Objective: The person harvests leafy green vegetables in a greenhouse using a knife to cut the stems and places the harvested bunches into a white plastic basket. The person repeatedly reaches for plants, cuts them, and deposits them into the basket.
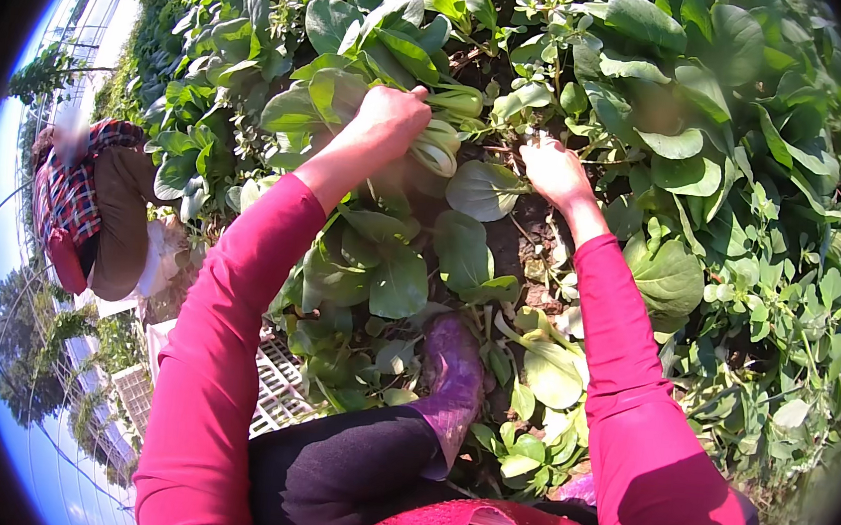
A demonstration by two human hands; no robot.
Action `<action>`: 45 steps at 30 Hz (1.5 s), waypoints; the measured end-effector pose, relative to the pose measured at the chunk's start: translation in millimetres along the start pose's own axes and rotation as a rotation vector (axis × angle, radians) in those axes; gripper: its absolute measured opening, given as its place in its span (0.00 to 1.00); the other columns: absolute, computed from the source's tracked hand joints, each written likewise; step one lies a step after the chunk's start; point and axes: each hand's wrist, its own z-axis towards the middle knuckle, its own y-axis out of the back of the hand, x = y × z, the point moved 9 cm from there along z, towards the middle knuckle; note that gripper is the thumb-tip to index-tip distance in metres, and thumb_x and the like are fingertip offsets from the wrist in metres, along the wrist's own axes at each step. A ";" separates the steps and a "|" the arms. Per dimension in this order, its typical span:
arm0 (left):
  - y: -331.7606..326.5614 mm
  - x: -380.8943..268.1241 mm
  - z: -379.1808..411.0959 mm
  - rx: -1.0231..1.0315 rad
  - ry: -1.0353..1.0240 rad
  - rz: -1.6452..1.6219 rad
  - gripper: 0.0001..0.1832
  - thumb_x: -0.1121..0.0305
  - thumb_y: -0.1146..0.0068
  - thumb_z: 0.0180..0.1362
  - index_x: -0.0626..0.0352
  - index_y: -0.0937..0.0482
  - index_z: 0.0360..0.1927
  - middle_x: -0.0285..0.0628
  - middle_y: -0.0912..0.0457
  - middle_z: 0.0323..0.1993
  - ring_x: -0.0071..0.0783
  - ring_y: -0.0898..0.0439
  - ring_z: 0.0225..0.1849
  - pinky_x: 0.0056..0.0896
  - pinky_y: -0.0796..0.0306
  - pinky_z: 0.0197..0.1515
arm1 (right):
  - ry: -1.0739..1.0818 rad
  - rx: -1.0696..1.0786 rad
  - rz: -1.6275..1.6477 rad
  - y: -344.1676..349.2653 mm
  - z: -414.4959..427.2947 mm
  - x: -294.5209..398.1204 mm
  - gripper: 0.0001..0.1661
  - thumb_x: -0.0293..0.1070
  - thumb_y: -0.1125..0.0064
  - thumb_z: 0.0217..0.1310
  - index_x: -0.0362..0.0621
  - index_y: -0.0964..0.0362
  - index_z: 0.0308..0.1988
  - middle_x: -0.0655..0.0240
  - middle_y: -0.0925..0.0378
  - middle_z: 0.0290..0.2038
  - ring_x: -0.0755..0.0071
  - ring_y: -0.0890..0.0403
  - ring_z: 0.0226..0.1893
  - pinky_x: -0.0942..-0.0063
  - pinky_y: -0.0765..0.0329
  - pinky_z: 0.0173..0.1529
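Note:
My left hand is closed around a bunch of bok choy. The pale bases of the bunch point right, and its broad green leaves spread out to the left. Lower and to the right, my right hand reaches in among low stems near the soil, with its fingers curled. Whether it pinches a stem or a small tool is hidden. A loose-looking bok choy leaf lies between the two hands. Just above my right hand grows a branching weed with small leaves.
Dense bok choy plants fill the right side. My purple-covered boot stands among leaves in front of me. A white plastic crate is beside my left knee. At far left, a person in a plaid shirt bends over the plants.

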 end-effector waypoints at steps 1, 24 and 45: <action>9.6 -2.5 -3.1 -0.036 -0.023 -0.025 0.09 0.74 0.42 0.44 0.60 0.20 0.32 0.45 0.24 0.44 0.44 0.18 0.37 0.42 0.24 0.38 | -0.132 -0.160 0.279 15.5 -15.7 -21.0 0.16 0.40 0.52 0.62 0.39 0.23 0.38 0.53 0.20 0.38 0.48 0.19 0.40 0.60 0.23 0.44; 239.7 -56.9 -402.5 -0.751 -0.239 -0.549 0.28 0.64 0.31 0.36 0.61 0.20 0.45 0.44 0.26 0.55 0.45 0.23 0.49 0.39 0.30 0.52 | 0.058 -0.757 0.065 300.9 -292.8 218.2 0.12 0.33 0.42 0.47 0.45 0.21 0.36 0.61 0.21 0.26 0.64 0.20 0.26 0.69 0.24 0.35; 242.6 -146.5 -541.1 -0.753 -0.753 -1.910 0.33 0.82 0.36 0.42 0.60 0.28 0.56 0.39 0.24 0.51 0.32 0.26 0.54 0.35 0.32 0.58 | 0.528 -0.880 0.747 333.8 -506.7 350.3 0.34 0.30 0.29 0.46 0.39 0.34 0.54 0.68 0.24 0.37 0.81 0.23 0.33 0.79 0.24 0.35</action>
